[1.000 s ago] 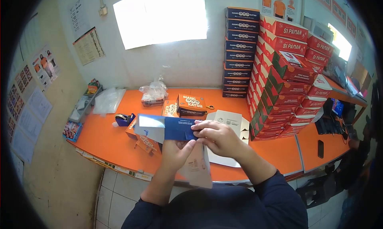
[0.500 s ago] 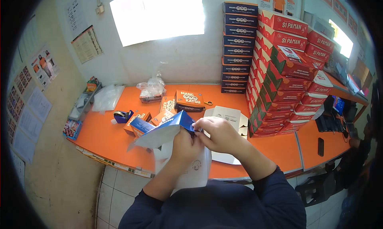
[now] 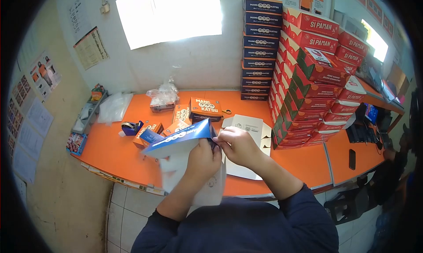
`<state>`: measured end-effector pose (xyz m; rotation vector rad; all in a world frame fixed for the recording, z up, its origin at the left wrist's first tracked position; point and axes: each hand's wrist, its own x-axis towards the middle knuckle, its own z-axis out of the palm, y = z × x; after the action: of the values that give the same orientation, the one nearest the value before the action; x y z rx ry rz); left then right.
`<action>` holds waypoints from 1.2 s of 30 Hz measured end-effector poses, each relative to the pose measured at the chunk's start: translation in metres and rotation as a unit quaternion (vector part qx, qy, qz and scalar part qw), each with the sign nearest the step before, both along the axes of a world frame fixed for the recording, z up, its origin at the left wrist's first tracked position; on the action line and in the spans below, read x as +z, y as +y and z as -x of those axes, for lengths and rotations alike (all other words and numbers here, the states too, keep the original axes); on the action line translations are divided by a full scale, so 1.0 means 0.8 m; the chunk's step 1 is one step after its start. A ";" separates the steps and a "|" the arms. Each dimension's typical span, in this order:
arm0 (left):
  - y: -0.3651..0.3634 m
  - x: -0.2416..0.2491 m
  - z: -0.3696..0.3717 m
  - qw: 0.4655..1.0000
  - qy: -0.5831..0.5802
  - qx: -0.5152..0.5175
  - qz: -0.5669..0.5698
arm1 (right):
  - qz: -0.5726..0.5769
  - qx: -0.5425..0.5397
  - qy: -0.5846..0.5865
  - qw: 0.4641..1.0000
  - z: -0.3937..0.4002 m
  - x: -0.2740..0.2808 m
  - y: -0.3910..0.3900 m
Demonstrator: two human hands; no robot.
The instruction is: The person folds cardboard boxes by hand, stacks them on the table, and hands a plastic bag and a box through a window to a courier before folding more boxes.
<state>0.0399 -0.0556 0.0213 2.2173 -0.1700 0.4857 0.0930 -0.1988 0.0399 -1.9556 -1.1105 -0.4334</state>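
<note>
A partly folded cardboard box (image 3: 185,137), blue outside and white inside, is held up over the front of the table. My left hand (image 3: 204,160) grips it near its right corner, the thumb pressed on the card. At that same corner, my right hand (image 3: 239,145) pinches the blue edge between fingers and thumb. A white panel of the box hangs down behind my left forearm. Just right of it, a flat white box blank (image 3: 246,165) lies on the table, partly covered by my right hand.
On the orange table (image 3: 291,169) stand a stack of dark blue boxes (image 3: 260,54) and taller stacks of red boxes (image 3: 317,72). Behind my hands are orange boxes (image 3: 205,106), a tape dispenser (image 3: 131,128) and scissors (image 3: 226,112). A phone (image 3: 352,159) lies right; a person (image 3: 392,165) is at the far right.
The box has tilted in my hands, so more of its blue printed side shows. Both hands stay at the same corner. The view has shifted slightly.
</note>
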 end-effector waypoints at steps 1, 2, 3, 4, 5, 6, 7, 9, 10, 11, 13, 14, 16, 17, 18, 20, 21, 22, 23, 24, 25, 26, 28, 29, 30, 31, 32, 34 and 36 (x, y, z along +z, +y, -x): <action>0.003 -0.002 -0.003 0.999 -0.014 -0.030 0.024 | 0.016 -0.002 0.014 1.000 0.000 0.000 -0.002; 0.008 -0.002 -0.005 0.997 -0.027 -0.059 0.047 | 0.003 0.004 -0.014 1.000 -0.002 -0.001 -0.002; 0.015 0.002 -0.008 0.994 -0.073 -0.073 0.033 | -0.011 0.010 -0.041 0.999 -0.005 -0.005 -0.001; 0.023 0.010 -0.015 0.989 -0.120 -0.087 0.019 | -0.026 0.015 -0.069 0.997 -0.009 -0.010 -0.001; 0.027 0.014 -0.017 0.981 -0.165 -0.102 0.004 | -0.011 0.039 -0.033 0.999 -0.012 -0.016 -0.006; 0.028 0.015 -0.015 0.991 -0.121 -0.061 -0.004 | 0.002 0.064 0.003 0.998 -0.015 -0.024 -0.014; 0.028 0.015 -0.011 0.997 -0.078 -0.019 -0.011 | 0.015 0.089 0.038 0.995 -0.017 -0.028 -0.019; 0.027 0.004 -0.018 0.984 0.087 0.030 -0.153 | -0.106 0.039 0.217 0.970 -0.023 -0.023 -0.024; 0.020 -0.005 -0.020 0.974 0.072 0.002 -0.216 | -0.164 0.011 0.304 0.938 -0.025 -0.020 -0.026; 0.007 -0.015 -0.017 0.959 0.057 -0.027 -0.278 | -0.190 0.000 0.298 0.935 -0.019 -0.007 -0.022; -0.013 -0.045 -0.014 0.937 0.020 -0.099 -0.336 | -0.209 -0.016 0.181 0.961 -0.021 -0.006 -0.003; -0.022 -0.057 -0.011 0.933 -0.002 -0.140 -0.332 | -0.209 -0.030 0.164 0.964 -0.021 -0.005 -0.001; -0.025 -0.072 -0.012 0.928 0.001 -0.198 -0.315 | -0.209 -0.059 0.131 0.967 -0.022 -0.001 0.002; -0.024 -0.064 -0.009 0.929 0.028 -0.213 -0.302 | -0.198 -0.053 0.134 0.969 -0.026 0.005 -0.005; -0.021 -0.054 -0.008 0.929 0.054 -0.226 -0.289 | -0.188 -0.046 0.136 0.972 -0.027 0.013 -0.008; -0.006 -0.034 -0.018 0.947 0.150 -0.285 0.002 | -0.192 -0.027 0.028 0.981 -0.015 0.026 -0.019; 0.006 -0.030 -0.018 0.916 0.155 -0.301 0.216 | -0.167 -0.001 -0.025 0.986 -0.014 0.029 -0.032; 0.020 -0.021 -0.017 0.850 0.161 -0.323 0.383 | -0.142 0.023 -0.077 0.987 -0.009 0.030 -0.038; 0.034 -0.010 -0.017 0.756 0.157 -0.341 0.536 | -0.130 0.070 -0.094 0.985 0.002 0.031 -0.038; 0.043 0.006 -0.016 0.717 0.127 -0.358 0.584 | -0.079 0.097 -0.133 0.983 0.010 0.039 -0.039; 0.051 0.023 -0.015 0.674 0.097 -0.377 0.628 | -0.028 0.125 -0.172 0.977 0.019 0.048 -0.041; 0.055 0.023 -0.014 0.673 0.150 -0.304 0.657 | 0.024 0.154 -0.210 0.965 0.027 0.057 -0.042; 0.038 0.018 -0.009 0.746 0.085 -0.230 0.619 | -0.163 0.124 -0.156 0.966 0.045 0.053 -0.030; 0.020 0.035 0.005 0.715 0.069 -0.235 0.655 | -0.296 0.107 -0.091 0.945 0.053 0.041 -0.020; 0.020 0.019 0.006 0.675 0.064 -0.319 0.662 | -0.422 0.088 -0.023 0.902 0.057 0.035 -0.012; 0.009 0.008 0.009 0.720 0.073 -0.253 0.642 | -0.401 0.039 -0.074 0.912 0.056 0.036 -0.008; -0.005 0.002 0.013 0.760 0.080 -0.185 0.618 | -0.328 -0.003 -0.099 0.940 0.054 0.038 -0.009; -0.022 0.000 0.015 0.816 -0.007 -0.182 0.548 | -0.174 -0.086 -0.149 0.970 0.049 0.043 -0.013; -0.015 -0.003 0.011 0.842 -0.025 -0.182 0.507 | -0.138 -0.011 -0.088 0.986 0.038 0.039 -0.026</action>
<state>0.0309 -0.0677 0.0189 1.0918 -0.2757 0.3040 0.0628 -0.2193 0.0713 -1.7110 -1.0754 -0.7441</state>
